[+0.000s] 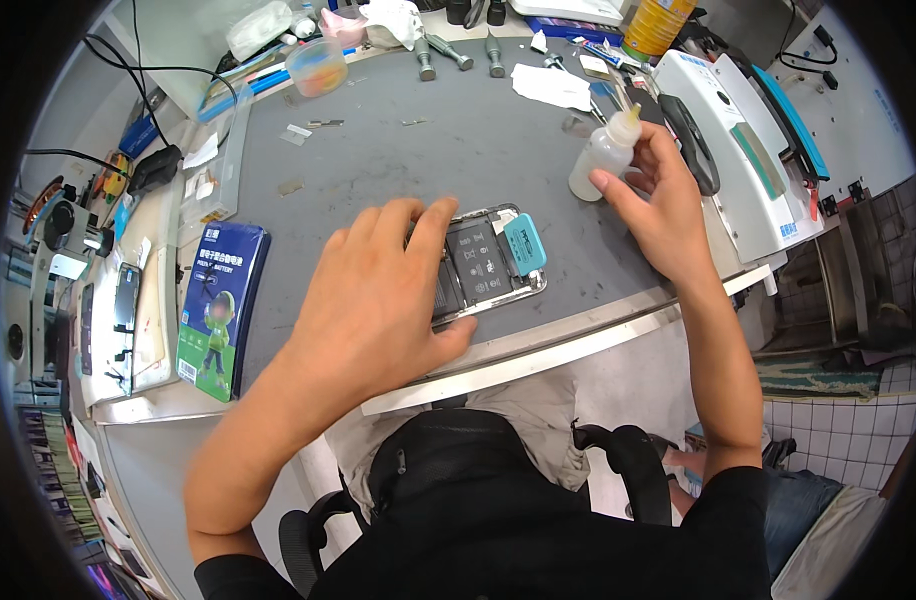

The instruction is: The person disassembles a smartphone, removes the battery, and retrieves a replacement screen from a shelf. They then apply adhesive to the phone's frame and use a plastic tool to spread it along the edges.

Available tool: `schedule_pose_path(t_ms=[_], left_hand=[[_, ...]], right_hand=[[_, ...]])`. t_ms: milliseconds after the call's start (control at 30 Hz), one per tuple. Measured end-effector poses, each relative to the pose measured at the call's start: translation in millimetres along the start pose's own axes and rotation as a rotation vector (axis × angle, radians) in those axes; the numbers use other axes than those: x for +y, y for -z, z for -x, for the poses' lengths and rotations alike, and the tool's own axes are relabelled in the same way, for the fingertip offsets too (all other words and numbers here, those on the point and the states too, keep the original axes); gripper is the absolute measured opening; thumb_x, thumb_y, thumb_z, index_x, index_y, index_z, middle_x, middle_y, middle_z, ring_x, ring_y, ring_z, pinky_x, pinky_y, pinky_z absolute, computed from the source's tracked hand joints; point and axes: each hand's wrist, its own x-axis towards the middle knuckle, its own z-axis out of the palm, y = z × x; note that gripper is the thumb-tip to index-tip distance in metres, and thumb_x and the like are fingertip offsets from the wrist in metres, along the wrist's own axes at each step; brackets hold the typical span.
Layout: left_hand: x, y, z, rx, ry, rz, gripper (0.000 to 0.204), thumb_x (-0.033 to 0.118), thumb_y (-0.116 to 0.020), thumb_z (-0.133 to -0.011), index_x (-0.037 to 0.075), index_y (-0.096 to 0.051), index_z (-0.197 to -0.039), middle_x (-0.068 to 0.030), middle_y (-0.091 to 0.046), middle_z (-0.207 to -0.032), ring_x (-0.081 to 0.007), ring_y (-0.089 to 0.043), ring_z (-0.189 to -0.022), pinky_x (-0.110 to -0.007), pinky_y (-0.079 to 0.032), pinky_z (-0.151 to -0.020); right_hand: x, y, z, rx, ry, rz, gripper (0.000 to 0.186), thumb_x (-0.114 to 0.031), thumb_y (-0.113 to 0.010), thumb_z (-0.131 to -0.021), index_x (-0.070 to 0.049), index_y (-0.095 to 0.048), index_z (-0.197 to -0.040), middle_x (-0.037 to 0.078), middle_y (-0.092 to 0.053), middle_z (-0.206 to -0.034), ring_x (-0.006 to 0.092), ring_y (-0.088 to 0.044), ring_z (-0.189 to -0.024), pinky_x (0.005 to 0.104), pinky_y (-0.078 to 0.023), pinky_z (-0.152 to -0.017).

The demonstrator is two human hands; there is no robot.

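Observation:
An opened phone (483, 262) lies on the grey mat with its dark battery and inner parts showing. A teal piece (523, 243) sits over its right end. My left hand (373, 290) spans the phone, fingers at the far edge and thumb at the near edge; its palm hides the phone's left part. To the right, my right hand (662, 205) has its thumb against a small translucent squeeze bottle (605, 158) with a narrow yellowish tip. The other fingers curl round the bottle's far side. The bottle stands slightly tilted, and whether its base touches the mat I cannot tell.
A blue and green battery box (221, 312) lies left of my left hand. Several screwdrivers (494, 55), a clear tub (316, 68) and white paper (550, 87) are at the back. A white machine (730, 150) borders the right side. Small scraps (296, 134) lie on the grey mat (378, 150).

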Motion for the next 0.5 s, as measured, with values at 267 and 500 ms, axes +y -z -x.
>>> schedule_pose_path(t_ms=[267,500], left_hand=[[7,-5,11,0.052,0.109,-0.011,0.084,0.028,-0.085,-0.068,0.002,-0.05,-0.139,-0.0166,-0.058,-0.124,-0.0352,-0.057,-0.11,-0.045,-0.046,-0.094],[6,-6,8,0.068,0.11,0.002,0.084,0.029,-0.085,-0.067,0.002,-0.05,-0.139,-0.0161,-0.058,-0.121,-0.0349,-0.058,-0.108,-0.045,-0.046,-0.093]], right_hand=[[-79,9,73,-0.086,0.366,0.45,0.055,-0.006,-0.082,-0.072,-0.004,-0.062,-0.123,0.013,-0.06,-0.103,0.0282,-0.063,-0.086,0.0345,-0.053,-0.069],[-84,-9,96,-0.073,0.318,0.545,0.058,-0.003,-0.086,-0.069,-0.005,-0.062,-0.122,0.014,-0.062,-0.107,0.0314,-0.066,-0.083,0.0374,-0.055,-0.067]])
